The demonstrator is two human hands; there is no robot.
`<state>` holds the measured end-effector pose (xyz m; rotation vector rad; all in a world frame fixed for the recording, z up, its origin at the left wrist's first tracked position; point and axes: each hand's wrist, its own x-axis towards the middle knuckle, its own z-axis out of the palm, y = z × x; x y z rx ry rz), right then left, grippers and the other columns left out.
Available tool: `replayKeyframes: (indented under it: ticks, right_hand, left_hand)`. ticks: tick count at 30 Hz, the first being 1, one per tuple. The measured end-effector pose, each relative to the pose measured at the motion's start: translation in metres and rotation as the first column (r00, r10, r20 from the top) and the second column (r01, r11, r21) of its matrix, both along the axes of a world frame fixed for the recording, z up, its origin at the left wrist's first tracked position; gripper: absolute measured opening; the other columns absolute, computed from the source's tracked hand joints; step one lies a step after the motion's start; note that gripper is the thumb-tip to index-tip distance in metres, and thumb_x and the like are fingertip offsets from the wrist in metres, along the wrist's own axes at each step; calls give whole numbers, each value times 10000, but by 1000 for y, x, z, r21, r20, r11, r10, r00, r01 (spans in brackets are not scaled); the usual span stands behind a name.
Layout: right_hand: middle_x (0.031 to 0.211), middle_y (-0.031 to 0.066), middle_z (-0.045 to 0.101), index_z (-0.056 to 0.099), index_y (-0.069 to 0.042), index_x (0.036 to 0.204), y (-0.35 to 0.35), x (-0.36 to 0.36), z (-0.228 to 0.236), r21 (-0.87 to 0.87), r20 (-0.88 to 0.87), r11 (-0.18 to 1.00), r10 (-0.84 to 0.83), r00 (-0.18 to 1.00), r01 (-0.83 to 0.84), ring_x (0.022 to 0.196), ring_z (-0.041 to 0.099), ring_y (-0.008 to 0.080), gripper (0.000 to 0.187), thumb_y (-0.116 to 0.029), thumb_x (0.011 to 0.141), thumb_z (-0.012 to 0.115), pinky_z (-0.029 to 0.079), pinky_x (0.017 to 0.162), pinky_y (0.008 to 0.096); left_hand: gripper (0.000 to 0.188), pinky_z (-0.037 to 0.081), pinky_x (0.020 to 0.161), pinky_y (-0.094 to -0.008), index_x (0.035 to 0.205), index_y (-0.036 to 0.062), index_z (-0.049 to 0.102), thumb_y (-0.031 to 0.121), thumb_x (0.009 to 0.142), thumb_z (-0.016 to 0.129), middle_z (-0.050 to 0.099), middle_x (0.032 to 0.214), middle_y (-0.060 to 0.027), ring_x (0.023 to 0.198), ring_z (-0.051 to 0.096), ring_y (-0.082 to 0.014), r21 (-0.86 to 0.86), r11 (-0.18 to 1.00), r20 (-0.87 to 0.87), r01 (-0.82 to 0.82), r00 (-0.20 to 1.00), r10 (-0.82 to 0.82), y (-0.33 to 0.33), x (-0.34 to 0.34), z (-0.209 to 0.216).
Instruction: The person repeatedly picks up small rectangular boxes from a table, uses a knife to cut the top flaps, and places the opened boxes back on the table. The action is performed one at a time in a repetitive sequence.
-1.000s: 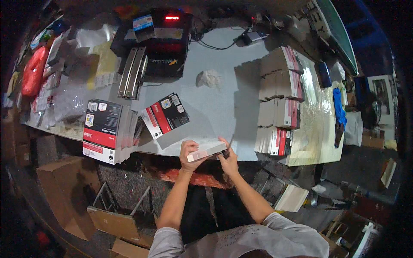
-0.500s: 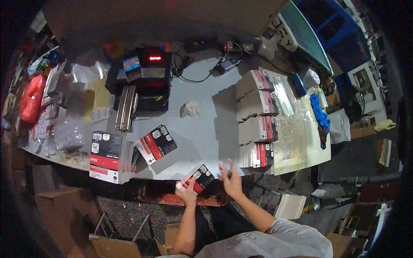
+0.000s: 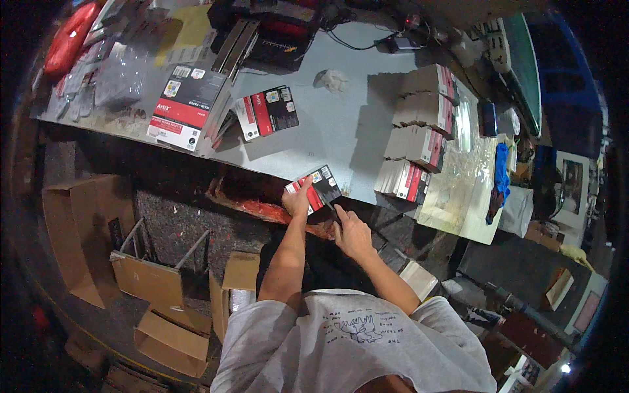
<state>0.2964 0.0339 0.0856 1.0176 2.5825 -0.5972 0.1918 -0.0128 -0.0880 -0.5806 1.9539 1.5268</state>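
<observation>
A small paper pad [image 3: 320,187] with a red, black and white cover is tilted in front of the table's near edge. My left hand [image 3: 298,199] grips it by its left side, thumb across the cover. At the pad's lower right edge my right hand [image 3: 352,232] is closed, its fingertips pinching there; the exact contact is partly hidden. Two similar pads [image 3: 268,111] lie overlapping on the table, beyond my left hand. Left of these stands a tall stack of larger pads [image 3: 182,110] in the same colours.
Several stacks of pads [image 3: 419,141] line the table's right part, beside clear plastic film [image 3: 458,170]. A black machine [image 3: 282,42] stands at the back, with crumpled white tissue [image 3: 331,80] nearby. Cardboard boxes [image 3: 88,239] sit on the floor at left.
My right hand has come in from the right, fingers apart before, and closed at the pad's edge. The left hand still holds the pad. The whole view has tilted downward.
</observation>
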Motion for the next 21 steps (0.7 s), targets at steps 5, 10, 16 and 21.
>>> replayKeyframes:
  ticks: [5, 10, 16, 21]
  right_hand:
    - [699, 184, 606, 560, -85, 1096, 3, -18, 5, 23, 103, 999, 22, 994, -24, 638, 605, 364, 325, -275, 833, 533, 497, 599, 454]
    - [685, 203, 613, 594, -77, 1031, 2, -23, -1, -37, 154, 999, 18, 988, -12, 652, 612, 379, 294, -288, 838, 526, 500, 609, 464]
    - [726, 224, 615, 610, -60, 958, 5, -29, 0, -64, 149, 998, -8, 989, 18, 677, 613, 386, 280, -296, 841, 515, 503, 631, 467]
    - [713, 233, 616, 581, -11, 827, -2, -51, -1, -44, 254, 999, -4, 967, 16, 661, 625, 385, 259, -255, 834, 497, 511, 629, 466]
  left_hand:
    - [401, 481, 657, -326, 834, -10, 627, 263, 608, 815, 655, 812, -95, 686, 612, -181, 0, 1000, 14, -31, 999, 31, 4, -1, 1]
    - [395, 481, 654, -325, 817, -10, 623, 267, 611, 817, 656, 807, -108, 682, 616, -190, 9, 999, -12, -43, 999, 43, 3, 1, 5]
    - [476, 487, 662, -352, 786, 0, 630, 366, 550, 824, 663, 777, -109, 683, 633, -222, -55, 998, -17, -25, 1000, 24, 3, 1, 2]
    - [496, 481, 659, -341, 834, -30, 612, 322, 566, 835, 653, 804, -100, 693, 611, -197, -40, 999, -2, -26, 1000, 26, 4, 3, -5]
